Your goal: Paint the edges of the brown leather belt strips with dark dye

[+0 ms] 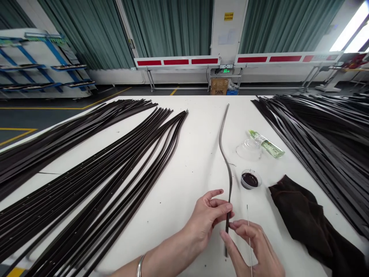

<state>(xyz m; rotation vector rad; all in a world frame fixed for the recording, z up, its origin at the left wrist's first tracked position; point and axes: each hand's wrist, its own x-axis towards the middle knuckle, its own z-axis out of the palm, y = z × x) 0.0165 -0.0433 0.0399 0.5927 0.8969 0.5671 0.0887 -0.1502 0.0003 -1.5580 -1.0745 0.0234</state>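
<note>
My left hand pinches a single dark leather belt strip near its lower end, and the strip curves away up the white table. My right hand holds a thin pale stick upright between its fingers, right next to the strip. A small cup of dark brown liquid stands just beyond the stick's tip. Further up are a clear plastic lid and a green-labelled bottle. A crumpled dark brown cloth lies to the right of my right hand.
Long bundles of dark leather strips fan across the table's left side, and another heap covers the right. Beyond the far edge stand red-and-white barriers, a cardboard box and a blue-framed rack.
</note>
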